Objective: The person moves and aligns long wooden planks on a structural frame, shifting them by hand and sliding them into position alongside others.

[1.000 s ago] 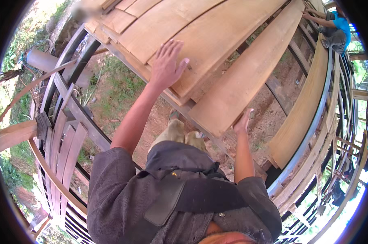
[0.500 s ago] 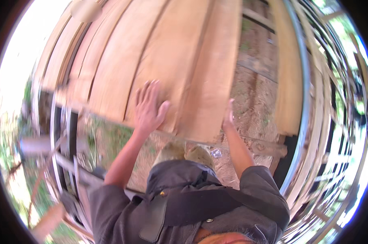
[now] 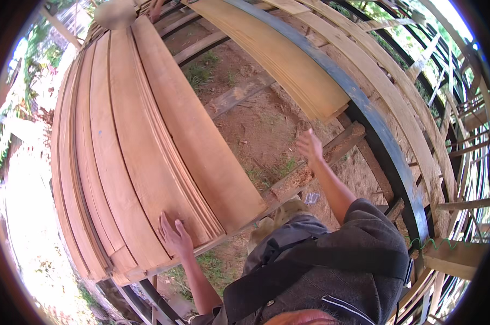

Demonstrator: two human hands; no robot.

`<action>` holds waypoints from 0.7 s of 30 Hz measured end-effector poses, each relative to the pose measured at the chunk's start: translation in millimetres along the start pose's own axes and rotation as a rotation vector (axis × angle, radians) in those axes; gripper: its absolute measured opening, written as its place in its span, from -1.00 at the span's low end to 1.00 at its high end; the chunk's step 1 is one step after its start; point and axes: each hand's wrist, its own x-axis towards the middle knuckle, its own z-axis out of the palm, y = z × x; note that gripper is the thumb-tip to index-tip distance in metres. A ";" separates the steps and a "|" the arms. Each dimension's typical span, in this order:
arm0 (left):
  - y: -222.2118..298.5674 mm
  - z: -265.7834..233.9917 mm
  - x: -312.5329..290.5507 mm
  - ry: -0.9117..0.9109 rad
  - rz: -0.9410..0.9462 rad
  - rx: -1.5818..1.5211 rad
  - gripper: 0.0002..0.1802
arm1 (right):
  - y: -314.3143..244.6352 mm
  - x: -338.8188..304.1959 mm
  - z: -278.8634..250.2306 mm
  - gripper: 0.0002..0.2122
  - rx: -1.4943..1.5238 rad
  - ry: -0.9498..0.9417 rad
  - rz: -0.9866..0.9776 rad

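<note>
My left hand (image 3: 175, 236) lies on the near end of a stack of thin wooden boards (image 3: 128, 146), its fingers spread and holding nothing. To the right of that stack is a single, lower-lying board (image 3: 212, 154), its long edge bordering the gap. Over the gap I hold my right hand (image 3: 310, 147), open and apart from the boards, with the fingers stretched out. It is nearest to the end of another stack of boards (image 3: 299, 70) on the right side.
A dark metal rail (image 3: 388, 135) curves along the right. Wooden crossbars (image 3: 242, 93) span the gap above bare soil (image 3: 256, 130). Long planks (image 3: 413, 103) lie beyond the rail. At the far end, another person's hand (image 3: 155, 8) is near the boards.
The view has swung, so the boards now sit farther left. My right hand has left the edge of the rightmost board and moved right over the gap. My left hand still touches the boards.
</note>
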 end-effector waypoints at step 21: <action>33.6 38.0 10.8 0.063 -0.330 0.187 -0.42 | -101.3 184.7 -115.4 -0.23 0.351 0.082 -0.216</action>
